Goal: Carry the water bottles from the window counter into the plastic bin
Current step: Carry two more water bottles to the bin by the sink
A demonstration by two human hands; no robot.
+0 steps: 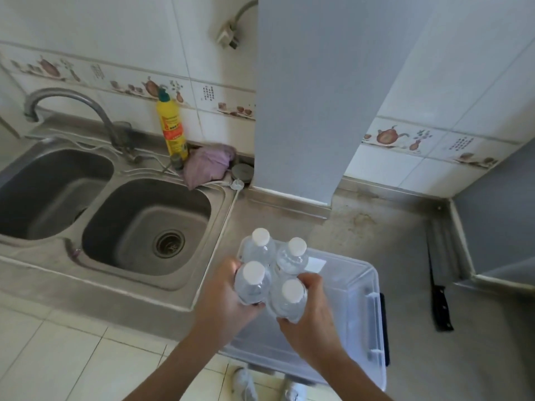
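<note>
Several clear water bottles with white caps are bunched together upright above the left end of a translucent plastic bin (pixel 356 302). My left hand (pixel 223 296) grips the near-left bottle (pixel 253 282) from the left. My right hand (pixel 309 319) wraps the near-right bottle (pixel 291 299) from below and the right. Two more bottles (pixel 260 244) (pixel 293 254) stand just behind them, touching; I cannot tell whether they rest in the bin or are pressed between the held ones. The bin sits on the steel counter, overhanging its front edge.
A double steel sink (pixel 144 224) with a curved tap (pixel 72 108) lies to the left. A yellow detergent bottle (pixel 172 125) and a purple cloth (pixel 207 163) stand behind it. A black-handled knife (pixel 438 290) lies on the counter right of the bin. A grey column (pixel 304 96) rises behind.
</note>
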